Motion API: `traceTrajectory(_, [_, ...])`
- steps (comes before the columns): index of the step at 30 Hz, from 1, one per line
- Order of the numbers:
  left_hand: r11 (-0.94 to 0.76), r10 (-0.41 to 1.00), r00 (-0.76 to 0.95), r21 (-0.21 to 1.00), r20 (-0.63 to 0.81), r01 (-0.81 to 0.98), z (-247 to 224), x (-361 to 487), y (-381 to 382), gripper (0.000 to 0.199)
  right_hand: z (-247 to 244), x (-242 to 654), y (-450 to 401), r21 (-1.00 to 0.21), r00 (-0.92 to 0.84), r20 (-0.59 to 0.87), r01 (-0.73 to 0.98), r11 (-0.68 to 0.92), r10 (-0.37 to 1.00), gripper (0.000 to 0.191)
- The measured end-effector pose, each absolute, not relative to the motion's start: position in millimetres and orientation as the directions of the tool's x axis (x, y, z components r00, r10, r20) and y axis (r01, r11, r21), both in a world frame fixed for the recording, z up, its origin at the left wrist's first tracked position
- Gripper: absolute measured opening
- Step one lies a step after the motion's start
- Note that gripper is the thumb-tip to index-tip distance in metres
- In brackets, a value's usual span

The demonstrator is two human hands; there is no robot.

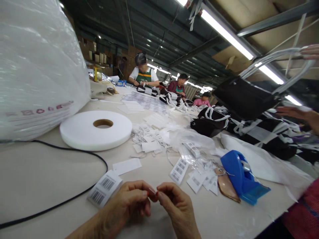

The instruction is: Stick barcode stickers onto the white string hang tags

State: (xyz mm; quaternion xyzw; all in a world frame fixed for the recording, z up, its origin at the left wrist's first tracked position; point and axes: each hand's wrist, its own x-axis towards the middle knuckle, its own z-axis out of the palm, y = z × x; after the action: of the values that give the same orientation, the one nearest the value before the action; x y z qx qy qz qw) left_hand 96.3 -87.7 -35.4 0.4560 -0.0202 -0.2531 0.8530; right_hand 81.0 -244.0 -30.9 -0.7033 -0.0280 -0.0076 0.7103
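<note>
My left hand (129, 202) and my right hand (175, 207) meet fingertip to fingertip above the table's near edge. Both are closed in a pinch, and anything between the fingers is too small to make out. Right behind my left hand lies a stack of white barcode labels (106, 188); I cannot tell if the hand touches it. A blank white tag (127, 166) rests farther back. Ahead of my right hand is a barcode label strip (178, 170), with several white tags (195, 181) to its right.
A large white tape roll (79, 129) lies at left beside a bulging plastic bag (40, 73). A black cord (97, 154) crosses the table. At right stand a blue tape dispenser (239, 176) and dark bags (264, 132); another person's hands hold one up. Several co-workers sit farther back.
</note>
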Motion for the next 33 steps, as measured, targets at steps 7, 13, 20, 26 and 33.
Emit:
traceTrajectory(7, [0.45,-0.437,0.872,0.786,-0.221,0.425,-33,96,-88,0.02,-19,79,-243,-0.991,0.998,-0.051,-0.053,0.122,0.024,0.017])
traceTrajectory(13, [0.416,-0.436,0.868,0.802,-0.238,0.429,-31,95,-89,0.019,-29,81,-245,-0.998,0.994,0.063,0.064,-0.006,0.088,0.018])
traceTrajectory(20, [0.407,-0.43,0.865,0.8,-0.257,0.44,-30,95,-88,0.019,-37,82,-242,-1.0,0.998,-0.02,-0.02,0.004,0.056,0.023])
traceTrajectory(26, [0.368,-0.433,0.874,0.842,-0.22,0.394,-35,92,-87,0.017,-34,80,-242,-0.997,0.997,-0.071,-0.07,-0.024,0.019,0.023])
traceTrajectory(33, [0.201,-0.388,0.891,0.921,-0.237,0.333,-29,93,-88,0.023,-33,72,-242,-0.998,0.998,-0.049,-0.05,-0.043,-0.032,0.03])
